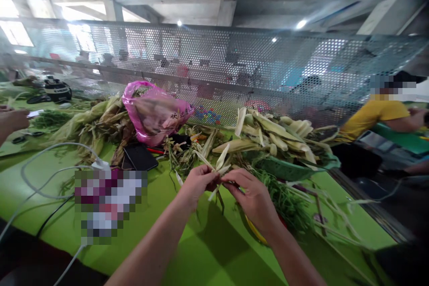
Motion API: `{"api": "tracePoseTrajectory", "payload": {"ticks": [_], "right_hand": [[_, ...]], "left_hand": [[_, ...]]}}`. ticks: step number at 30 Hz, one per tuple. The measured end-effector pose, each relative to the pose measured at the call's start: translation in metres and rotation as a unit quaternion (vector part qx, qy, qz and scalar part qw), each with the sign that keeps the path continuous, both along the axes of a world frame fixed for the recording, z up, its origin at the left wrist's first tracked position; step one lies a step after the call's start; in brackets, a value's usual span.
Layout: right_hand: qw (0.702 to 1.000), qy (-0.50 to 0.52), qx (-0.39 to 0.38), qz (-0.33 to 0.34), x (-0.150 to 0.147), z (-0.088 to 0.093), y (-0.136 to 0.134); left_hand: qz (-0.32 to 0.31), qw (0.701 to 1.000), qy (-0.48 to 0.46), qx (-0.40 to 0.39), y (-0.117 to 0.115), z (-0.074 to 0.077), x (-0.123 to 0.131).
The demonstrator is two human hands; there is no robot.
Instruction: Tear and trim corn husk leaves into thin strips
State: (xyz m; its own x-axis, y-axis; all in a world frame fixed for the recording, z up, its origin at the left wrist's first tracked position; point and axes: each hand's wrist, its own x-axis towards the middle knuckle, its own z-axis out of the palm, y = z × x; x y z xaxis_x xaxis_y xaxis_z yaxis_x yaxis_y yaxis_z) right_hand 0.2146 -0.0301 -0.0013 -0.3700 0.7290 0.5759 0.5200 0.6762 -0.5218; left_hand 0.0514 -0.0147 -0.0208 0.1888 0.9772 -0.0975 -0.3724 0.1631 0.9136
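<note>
While I hold it just above the green table, the corn husk strip sits pinched between my 2 hands, L hand & R hand, fingertips clamped on it. Just behind: green basket w/ husks piled in. Pink plastic bag & black phone lie further left.

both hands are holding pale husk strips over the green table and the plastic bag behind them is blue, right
Not quite. The head view shows the plastic bag is pink, not blue. The rest holds: the left hand and the right hand both grip pale husk strips over the green table, with the bag lying behind them.
</note>
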Motion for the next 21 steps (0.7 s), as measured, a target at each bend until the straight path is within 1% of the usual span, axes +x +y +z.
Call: {"api": "tracePoseTrajectory", "payload": {"ticks": [4, 6, 8, 11, 14, 17, 21], "right_hand": [[0.999, 0.032, 0.004, -0.007, 0.001, 0.003, 0.000], [0.999, 0.037, 0.003, -0.005, 0.003, 0.005, -0.001], [1.000, 0.027, 0.003, 0.004, 0.005, 0.008, 0.000], [1.000, -0.017, 0.007, 0.017, 0.006, 0.009, 0.000], [0.998, -0.054, 0.008, 0.010, 0.005, 0.007, -0.001], [0.999, -0.041, 0.004, 0.001, 0.004, 0.005, -0.001], [1.000, 0.015, -0.008, -0.026, 0.002, 0.003, -0.001]], "left_hand": [[-0.020, 0.998, 0.047, 0.037, 0.000, 0.001, 0.001], [-0.028, 0.999, 0.034, 0.019, -0.001, 0.003, 0.000], [-0.022, 1.000, 0.007, -0.011, -0.003, 0.006, -0.001], [-0.014, 0.999, -0.029, -0.034, -0.004, 0.008, -0.003], [-0.032, 0.998, -0.049, -0.038, -0.004, 0.006, -0.004], [-0.040, 0.999, -0.011, -0.020, -0.001, 0.003, -0.002], [-0.047, 0.991, 0.101, 0.075, 0.002, -0.004, 0.003]]}}
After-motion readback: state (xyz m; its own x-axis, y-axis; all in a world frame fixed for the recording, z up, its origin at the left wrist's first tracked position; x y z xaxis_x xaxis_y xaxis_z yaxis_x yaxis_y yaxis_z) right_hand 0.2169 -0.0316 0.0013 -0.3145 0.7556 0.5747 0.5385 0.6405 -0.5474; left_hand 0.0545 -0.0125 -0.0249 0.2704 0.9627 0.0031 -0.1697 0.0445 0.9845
